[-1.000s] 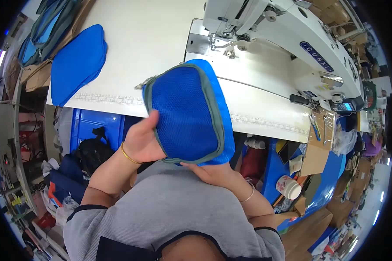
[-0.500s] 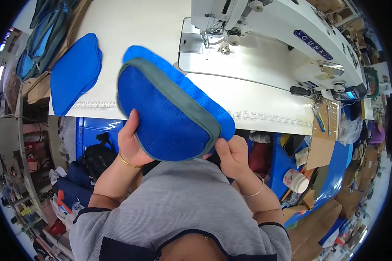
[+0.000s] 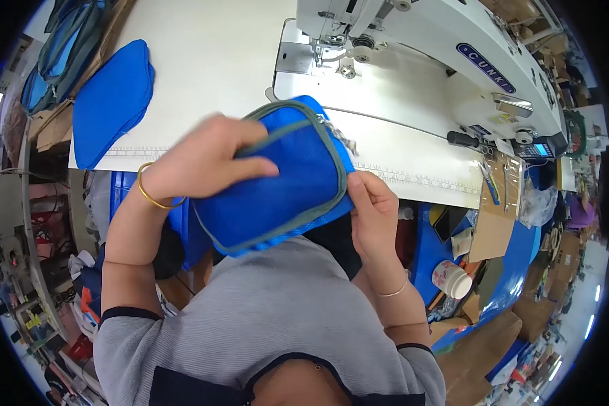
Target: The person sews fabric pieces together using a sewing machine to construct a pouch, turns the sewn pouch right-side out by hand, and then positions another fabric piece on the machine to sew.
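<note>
A blue mesh pouch with grey-green binding is held up in front of my chest, over the table's front edge. A short cord or pull dangles from its upper right corner. My right hand pinches the right edge between thumb and fingers. My left hand, partly blurred, lies over the upper left of the pouch. Its fingers curl at the top binding and its thumb stretches across the mesh. To the left, a stack of blue fabric pieces rests on the white table.
A white sewing machine stands at the back right. Bound blue pieces lie at the far left. A screwdriver, tweezers and cardboard are at the right, with a white jar in a blue tray below.
The pouch has been turned, so a different face with the dangling cord shows. My left hand has moved from the lower left edge up over its top; my right hand stays at the right edge.
</note>
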Demonstrator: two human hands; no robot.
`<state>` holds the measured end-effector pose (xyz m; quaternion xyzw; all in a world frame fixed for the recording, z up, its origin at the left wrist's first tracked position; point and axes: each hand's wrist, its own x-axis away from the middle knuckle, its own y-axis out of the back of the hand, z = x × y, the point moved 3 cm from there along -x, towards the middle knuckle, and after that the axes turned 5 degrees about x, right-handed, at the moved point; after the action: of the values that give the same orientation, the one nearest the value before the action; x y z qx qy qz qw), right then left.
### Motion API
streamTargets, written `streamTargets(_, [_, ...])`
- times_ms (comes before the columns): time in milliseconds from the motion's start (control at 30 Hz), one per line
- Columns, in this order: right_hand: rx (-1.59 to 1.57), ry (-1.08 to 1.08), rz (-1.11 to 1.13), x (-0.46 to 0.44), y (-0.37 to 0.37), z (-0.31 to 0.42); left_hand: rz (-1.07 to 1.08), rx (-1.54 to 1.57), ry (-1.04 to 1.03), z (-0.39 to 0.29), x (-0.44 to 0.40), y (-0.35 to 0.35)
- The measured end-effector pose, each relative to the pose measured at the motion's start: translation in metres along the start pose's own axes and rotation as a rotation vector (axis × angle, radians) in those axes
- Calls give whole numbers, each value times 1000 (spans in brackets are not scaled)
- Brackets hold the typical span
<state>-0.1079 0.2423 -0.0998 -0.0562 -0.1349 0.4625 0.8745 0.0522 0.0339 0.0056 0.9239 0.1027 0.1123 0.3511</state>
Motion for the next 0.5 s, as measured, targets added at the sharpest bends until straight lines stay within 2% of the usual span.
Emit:
streamTargets(33, [-93,-13,-39,3,0,0,-156,-2,163,-1,0,5])
streamTargets(67, [-83,-15,-33,8,-2,-2,-337,22,119,0,3,8])
streamTargets(100, [-123,-23,-117,15,-2,-6,-520,48,80,2,8,9])
streamTargets(133, [-164,-32,-200,22,0,-8,-816,-30,-191,7,9,6])
streamTargets(200, [-164,-74,-259,26,4,-8,-990,-250,-181,14,37,3])
streamTargets(233, [-174,-86,-294,27,8,-6,-960,-82,10,26,57,-11])
streamTargets(267, [-185,-100,-330,29,12,-4,-842,175,248,37,75,-26])
streamTargets(300, [-83,-149,-282,30,22,-4,-708,433,480,48,92,-45])
streamTargets(333, [211,-28,-327,34,30,4,-646,682,577,64,104,-72])
streamTargets(367, [501,103,-364,35,31,13,-637,839,530,61,106,-91])
streamTargets(400, [584,261,-450,33,26,24,-549,1096,495,69,109,-112])
streamTargets(467, [1054,659,-305,18,17,49,-591,1305,490,51,96,-131])
streamTargets(500, [1167,751,-143,8,6,60,-529,1416,428,49,92,-136])
